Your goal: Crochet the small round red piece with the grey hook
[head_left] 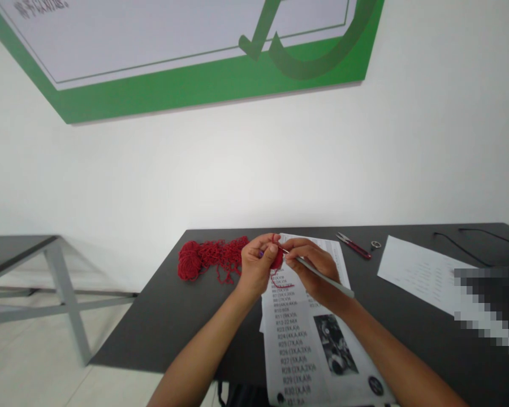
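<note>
My left hand (257,261) is closed on a small piece of red crochet (277,259), with a strand of red yarn over its fingers. A bit of purple shows between thumb and fingers; I cannot make out what it is. My right hand (314,265) grips a crochet hook (328,278) with a pale grey handle, its metal tip at the red piece. Left of my hands lies a ball of red yarn (189,261), with loose, tangled yarn (223,257) trailing from it. Beneath my hands is a printed pattern sheet (297,345) with rows of text and a photo.
On the dark table (169,322), dark red thread snips (354,246) and a small metal ring (375,245) lie to the right. Beyond them are a white paper (419,271) and thin black glasses temples (462,249). Another table (17,254) stands at left. A green-edged board (195,96) hangs above.
</note>
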`<action>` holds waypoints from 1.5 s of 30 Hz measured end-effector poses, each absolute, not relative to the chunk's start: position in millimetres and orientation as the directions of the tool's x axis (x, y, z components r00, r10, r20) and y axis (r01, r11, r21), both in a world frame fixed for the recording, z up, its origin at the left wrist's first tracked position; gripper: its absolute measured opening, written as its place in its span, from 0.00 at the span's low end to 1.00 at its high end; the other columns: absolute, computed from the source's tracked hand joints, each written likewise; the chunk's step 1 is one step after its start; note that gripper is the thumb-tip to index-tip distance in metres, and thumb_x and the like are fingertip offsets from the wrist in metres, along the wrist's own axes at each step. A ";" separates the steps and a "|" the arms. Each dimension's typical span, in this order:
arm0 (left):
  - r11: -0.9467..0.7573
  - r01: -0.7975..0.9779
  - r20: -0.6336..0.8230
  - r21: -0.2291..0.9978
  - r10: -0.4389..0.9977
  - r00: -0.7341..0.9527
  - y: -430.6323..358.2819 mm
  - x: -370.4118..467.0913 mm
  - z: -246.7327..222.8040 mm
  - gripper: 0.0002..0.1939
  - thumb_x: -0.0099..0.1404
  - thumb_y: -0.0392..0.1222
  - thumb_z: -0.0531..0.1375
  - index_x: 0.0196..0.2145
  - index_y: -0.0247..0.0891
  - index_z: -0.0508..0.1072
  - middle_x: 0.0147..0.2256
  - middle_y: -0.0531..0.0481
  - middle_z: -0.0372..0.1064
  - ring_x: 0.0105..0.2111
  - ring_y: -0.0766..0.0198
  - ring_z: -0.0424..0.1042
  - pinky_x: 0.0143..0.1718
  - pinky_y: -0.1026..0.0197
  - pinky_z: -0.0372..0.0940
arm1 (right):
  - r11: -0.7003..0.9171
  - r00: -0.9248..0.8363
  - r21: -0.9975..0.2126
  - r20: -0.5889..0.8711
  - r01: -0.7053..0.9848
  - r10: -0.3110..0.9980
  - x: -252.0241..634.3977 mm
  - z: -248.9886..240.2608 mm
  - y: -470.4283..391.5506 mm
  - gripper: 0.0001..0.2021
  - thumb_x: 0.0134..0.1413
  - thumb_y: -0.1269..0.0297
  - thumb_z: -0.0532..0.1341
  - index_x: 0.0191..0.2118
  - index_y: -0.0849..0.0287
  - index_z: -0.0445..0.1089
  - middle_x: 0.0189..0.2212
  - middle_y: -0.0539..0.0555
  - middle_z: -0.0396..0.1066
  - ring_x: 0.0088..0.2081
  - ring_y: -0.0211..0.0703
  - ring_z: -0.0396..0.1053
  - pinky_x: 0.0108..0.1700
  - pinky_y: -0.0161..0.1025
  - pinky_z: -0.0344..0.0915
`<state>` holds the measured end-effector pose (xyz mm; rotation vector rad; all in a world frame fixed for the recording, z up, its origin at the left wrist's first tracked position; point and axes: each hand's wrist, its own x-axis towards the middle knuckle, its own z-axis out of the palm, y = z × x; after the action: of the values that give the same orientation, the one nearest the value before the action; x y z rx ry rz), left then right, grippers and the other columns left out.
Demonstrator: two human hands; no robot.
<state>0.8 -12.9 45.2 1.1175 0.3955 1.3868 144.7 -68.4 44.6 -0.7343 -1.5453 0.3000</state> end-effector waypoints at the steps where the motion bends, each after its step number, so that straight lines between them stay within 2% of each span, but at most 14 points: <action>1: -0.192 -0.585 0.385 0.788 0.895 0.224 -13.0 0.7 46.0 0.20 0.53 0.51 0.77 0.38 0.34 0.83 0.21 0.54 0.71 0.16 0.75 0.60 0.18 0.70 0.56 | 0.753 0.041 -0.604 0.786 0.259 0.616 145.3 44.9 -69.3 0.04 0.65 0.67 0.64 0.40 0.50 0.76 0.46 0.53 0.80 0.48 0.44 0.79 0.51 0.42 0.75; 7: -0.186 -0.633 0.418 0.752 0.876 0.239 -8.8 -3.5 49.5 0.20 0.53 0.49 0.77 0.38 0.34 0.83 0.23 0.52 0.73 0.16 0.76 0.60 0.17 0.70 0.56 | 0.711 0.010 -0.678 0.725 0.183 0.689 148.2 46.1 -73.7 0.03 0.67 0.62 0.63 0.40 0.50 0.75 0.51 0.54 0.81 0.53 0.47 0.79 0.55 0.45 0.73; 12: -0.136 -0.654 0.423 0.744 0.853 0.304 -6.9 -7.3 51.7 0.18 0.55 0.49 0.76 0.38 0.34 0.83 0.21 0.54 0.70 0.15 0.76 0.58 0.16 0.70 0.54 | 0.666 -0.021 -0.740 0.667 0.097 0.745 151.8 49.4 -75.6 0.04 0.66 0.59 0.64 0.40 0.49 0.75 0.52 0.53 0.82 0.54 0.48 0.79 0.55 0.46 0.74; 18: -0.057 -0.679 0.402 0.732 0.841 0.362 -6.6 -8.9 54.0 0.16 0.56 0.48 0.76 0.37 0.35 0.83 0.22 0.54 0.70 0.14 0.79 0.54 0.15 0.71 0.52 | 0.589 0.022 -0.808 0.589 -0.003 0.808 147.5 47.3 -77.7 0.06 0.66 0.55 0.64 0.40 0.49 0.74 0.51 0.54 0.82 0.52 0.50 0.80 0.52 0.47 0.75; 25: 0.007 -0.694 0.362 0.719 0.850 0.384 -6.4 -10.7 55.3 0.18 0.53 0.49 0.77 0.35 0.35 0.82 0.24 0.53 0.72 0.16 0.77 0.58 0.15 0.72 0.53 | 0.551 0.035 -0.831 0.550 -0.076 0.835 140.6 49.4 -81.4 0.08 0.65 0.53 0.65 0.38 0.50 0.73 0.50 0.55 0.83 0.53 0.52 0.80 0.55 0.50 0.75; 28: 0.015 -0.681 0.333 0.732 0.864 0.377 -7.1 -10.0 55.6 0.19 0.52 0.51 0.78 0.35 0.35 0.82 0.24 0.52 0.73 0.17 0.76 0.61 0.16 0.72 0.54 | 0.566 0.047 -0.824 0.564 -0.039 0.824 139.4 46.9 -80.8 0.07 0.65 0.54 0.64 0.39 0.50 0.73 0.51 0.55 0.82 0.52 0.52 0.80 0.55 0.51 0.76; 30: 0.003 -0.674 0.333 0.739 0.868 0.369 -6.6 -9.3 55.5 0.19 0.52 0.51 0.78 0.35 0.36 0.83 0.24 0.52 0.73 0.17 0.75 0.62 0.17 0.71 0.54 | 0.595 0.064 -0.803 0.597 0.044 0.800 139.0 43.2 -79.1 0.06 0.66 0.55 0.63 0.40 0.49 0.73 0.52 0.55 0.82 0.53 0.52 0.80 0.55 0.51 0.75; 33: -0.032 -0.672 0.372 0.740 0.852 0.369 -4.6 -9.0 54.8 0.17 0.53 0.49 0.78 0.35 0.36 0.83 0.21 0.54 0.71 0.15 0.76 0.58 0.16 0.70 0.52 | 0.653 0.048 -0.733 0.671 0.192 0.739 139.7 38.2 -76.5 0.04 0.67 0.57 0.62 0.41 0.48 0.73 0.53 0.53 0.81 0.55 0.50 0.77 0.58 0.52 0.73; 35: -0.030 -0.670 0.377 0.742 0.845 0.380 -3.6 -9.6 54.3 0.17 0.53 0.48 0.77 0.35 0.36 0.82 0.21 0.55 0.70 0.14 0.78 0.55 0.16 0.71 0.51 | 0.679 0.023 -0.703 0.698 0.212 0.716 140.6 37.2 -75.9 0.04 0.68 0.58 0.62 0.41 0.47 0.73 0.55 0.53 0.80 0.56 0.50 0.76 0.60 0.52 0.72; 39: 0.064 -0.669 0.290 0.740 0.868 0.404 -5.5 -10.5 53.6 0.21 0.50 0.51 0.79 0.34 0.35 0.80 0.22 0.55 0.69 0.17 0.75 0.60 0.17 0.71 0.53 | 0.632 0.032 -0.774 0.633 0.043 0.773 141.6 40.4 -77.3 0.05 0.67 0.57 0.63 0.40 0.49 0.73 0.52 0.54 0.81 0.54 0.51 0.79 0.56 0.50 0.75; 43: 0.189 -0.685 0.216 0.704 0.861 0.460 -10.2 -9.6 54.3 0.23 0.45 0.50 0.80 0.33 0.36 0.78 0.22 0.54 0.71 0.19 0.73 0.64 0.18 0.71 0.56 | 0.537 0.020 -0.826 0.542 -0.174 0.840 141.0 40.3 -75.8 0.07 0.66 0.55 0.64 0.39 0.50 0.73 0.51 0.55 0.82 0.54 0.52 0.79 0.60 0.54 0.74; 45: 0.245 -0.686 0.193 0.685 0.847 0.496 -11.6 -9.1 55.0 0.23 0.44 0.48 0.81 0.32 0.36 0.78 0.22 0.54 0.71 0.20 0.71 0.66 0.19 0.71 0.58 | 0.515 0.019 -0.828 0.524 -0.223 0.851 140.6 39.2 -74.3 0.08 0.66 0.54 0.64 0.39 0.50 0.73 0.50 0.55 0.82 0.55 0.53 0.79 0.61 0.56 0.73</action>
<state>-9.1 -11.6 55.0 0.7995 0.2344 1.0589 140.6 -74.3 39.2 -0.6250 -1.2892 0.9235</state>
